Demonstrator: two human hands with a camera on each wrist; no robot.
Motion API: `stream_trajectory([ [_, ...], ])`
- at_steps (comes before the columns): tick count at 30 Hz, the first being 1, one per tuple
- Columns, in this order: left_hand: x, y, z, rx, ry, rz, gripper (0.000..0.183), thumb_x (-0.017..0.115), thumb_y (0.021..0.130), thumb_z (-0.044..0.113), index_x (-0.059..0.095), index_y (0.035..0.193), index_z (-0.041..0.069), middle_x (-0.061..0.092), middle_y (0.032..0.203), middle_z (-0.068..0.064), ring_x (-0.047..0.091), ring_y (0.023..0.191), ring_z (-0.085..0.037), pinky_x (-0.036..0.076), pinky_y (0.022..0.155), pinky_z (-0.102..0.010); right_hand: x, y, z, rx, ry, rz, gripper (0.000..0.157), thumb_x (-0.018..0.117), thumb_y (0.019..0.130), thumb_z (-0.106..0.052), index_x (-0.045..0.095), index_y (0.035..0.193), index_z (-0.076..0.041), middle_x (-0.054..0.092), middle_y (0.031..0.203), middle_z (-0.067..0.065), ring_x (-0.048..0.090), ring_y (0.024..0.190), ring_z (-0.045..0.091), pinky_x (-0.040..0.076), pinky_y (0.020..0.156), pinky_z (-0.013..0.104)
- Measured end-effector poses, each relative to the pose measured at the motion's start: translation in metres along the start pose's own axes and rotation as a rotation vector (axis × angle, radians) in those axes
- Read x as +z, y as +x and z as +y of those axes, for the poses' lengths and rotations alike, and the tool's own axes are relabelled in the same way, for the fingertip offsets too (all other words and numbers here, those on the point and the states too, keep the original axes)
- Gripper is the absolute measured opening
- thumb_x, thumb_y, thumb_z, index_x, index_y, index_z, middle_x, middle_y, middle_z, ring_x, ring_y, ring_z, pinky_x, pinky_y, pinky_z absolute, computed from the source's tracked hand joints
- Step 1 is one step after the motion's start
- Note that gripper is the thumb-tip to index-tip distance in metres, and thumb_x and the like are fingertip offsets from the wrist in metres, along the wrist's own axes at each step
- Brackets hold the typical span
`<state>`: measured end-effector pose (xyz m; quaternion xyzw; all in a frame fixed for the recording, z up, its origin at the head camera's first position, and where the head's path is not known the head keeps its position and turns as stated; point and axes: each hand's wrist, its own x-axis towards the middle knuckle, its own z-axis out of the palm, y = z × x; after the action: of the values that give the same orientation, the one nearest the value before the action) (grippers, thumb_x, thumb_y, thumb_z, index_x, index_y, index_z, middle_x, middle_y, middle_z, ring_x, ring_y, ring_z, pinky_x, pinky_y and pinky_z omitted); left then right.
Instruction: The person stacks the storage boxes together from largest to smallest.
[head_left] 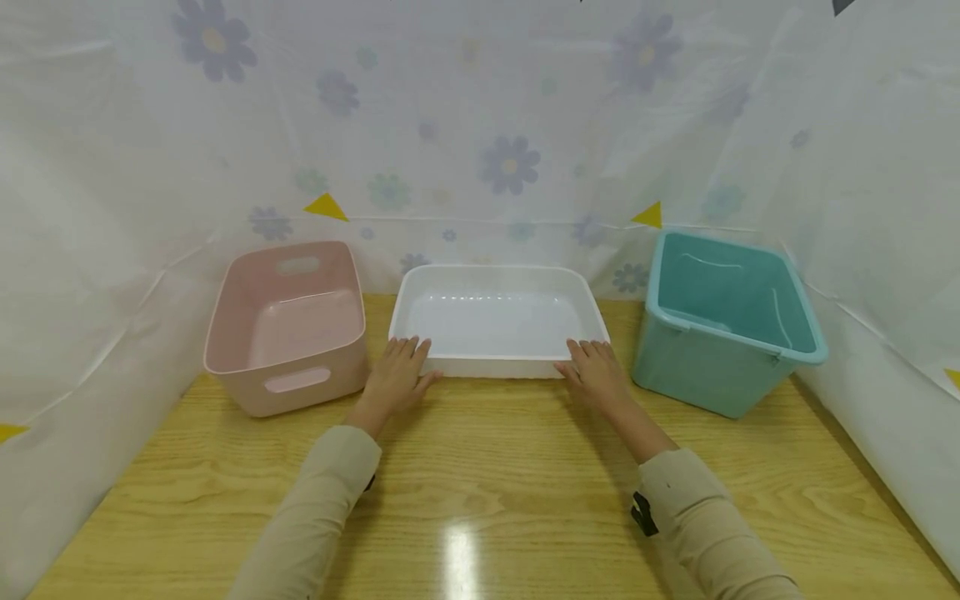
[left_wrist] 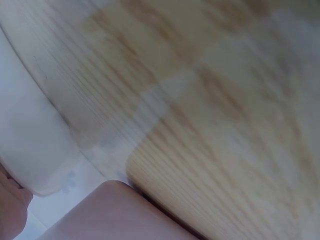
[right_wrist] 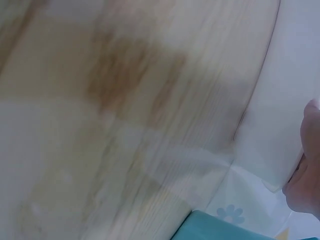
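Observation:
A white rectangular tray point(head_left: 495, 367) sits at the back middle of the wooden table. My left hand point(head_left: 393, 372) grips its front left corner, fingers over the rim and thumb against the front wall. At the front right corner my right hand point(head_left: 597, 372) holds the rim in the same way. Part of the left hand point(left_wrist: 12, 207) shows at the edge of the left wrist view, beside the tray's white wall point(left_wrist: 30, 125). In the right wrist view the right hand point(right_wrist: 307, 160) is at the right edge, against the tray's wall point(right_wrist: 272, 100). Nothing lies inside the tray.
A pink bin point(head_left: 330, 358) with handle slots stands left of the tray, close to my left hand. To the right is a taller teal bin point(head_left: 697, 367). A flowered white sheet point(head_left: 450, 125) hangs behind the wooden table point(head_left: 480, 467) and along both sides.

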<state>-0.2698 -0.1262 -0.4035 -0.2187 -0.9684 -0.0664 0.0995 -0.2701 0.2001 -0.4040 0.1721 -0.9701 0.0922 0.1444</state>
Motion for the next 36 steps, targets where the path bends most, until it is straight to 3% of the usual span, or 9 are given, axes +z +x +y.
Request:
stream_trajectory([
  [10, -0.001, -0.003, 0.001, 0.03, 0.045, 0.052, 0.049, 0.049, 0.096, 0.032, 0.045, 0.13, -0.002, 0.054, 0.122, -0.022, 0.049, 0.118, -0.036, 0.028, 0.112, -0.048, -0.004, -0.004, 0.001, -0.058, -0.039, 0.05, 0.042, 0.053, 0.094, -0.026, 0.053, 0.12, 0.007, 0.061, 0.111, 0.026, 0.053, 0.108, 0.043, 0.035, 0.103, 0.056],
  [18, -0.003, -0.009, 0.003, 0.061, 0.112, 0.098, 0.043, 0.051, 0.095, 0.03, 0.049, 0.125, -0.001, 0.059, 0.113, -0.019, 0.054, 0.11, -0.034, 0.034, 0.109, -0.046, -0.006, -0.007, 0.001, -0.141, -0.077, 0.147, 0.035, 0.06, 0.089, -0.023, 0.059, 0.106, 0.007, 0.066, 0.096, 0.024, 0.062, 0.093, 0.039, 0.045, 0.091, 0.052],
  [24, -0.001, -0.013, 0.004, 0.092, 0.176, 0.15, 0.042, 0.054, 0.093, 0.031, 0.052, 0.121, 0.0, 0.061, 0.107, -0.017, 0.057, 0.104, -0.032, 0.039, 0.104, -0.045, -0.006, -0.009, 0.001, -0.152, -0.09, 0.137, 0.033, 0.061, 0.089, -0.023, 0.06, 0.104, 0.006, 0.067, 0.093, 0.023, 0.063, 0.09, 0.037, 0.046, 0.087, 0.049],
  [36, -0.001, -0.019, 0.005, 0.115, 0.202, 0.182, 0.041, 0.053, 0.094, 0.031, 0.052, 0.12, 0.001, 0.062, 0.106, -0.015, 0.058, 0.104, -0.031, 0.041, 0.103, -0.044, -0.007, -0.016, 0.0, -0.195, -0.085, 0.185, 0.031, 0.065, 0.085, -0.021, 0.06, 0.1, 0.006, 0.067, 0.089, 0.023, 0.063, 0.085, 0.037, 0.048, 0.083, 0.049],
])
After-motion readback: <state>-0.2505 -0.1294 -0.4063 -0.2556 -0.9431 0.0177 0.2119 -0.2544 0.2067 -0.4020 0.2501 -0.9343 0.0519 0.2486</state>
